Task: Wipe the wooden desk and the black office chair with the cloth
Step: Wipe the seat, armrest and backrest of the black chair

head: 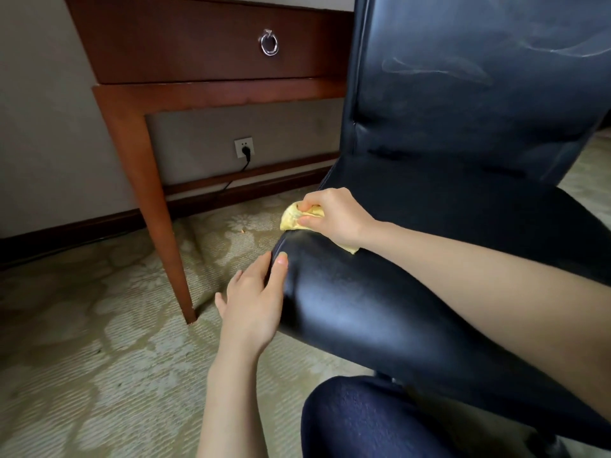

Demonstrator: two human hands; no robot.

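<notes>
The black office chair (413,292) fills the right of the view, its padded seat edge glossy and its backrest streaked with dust. My right hand (334,216) grips a bunched yellow cloth (292,218) and presses it on the far front corner of the seat. My left hand (254,299) holds the near front corner of the seat, thumb on top and fingers round the edge. The wooden desk (198,47) stands behind at upper left, with a drawer and a tapered leg reaching the floor.
A metal ring pull (268,44) hangs on the drawer. A wall socket (244,147) with a black plug and cable sits under the desk. Pale patterned carpet (99,358) covers the floor. My knee in dark fabric (357,421) is at the bottom.
</notes>
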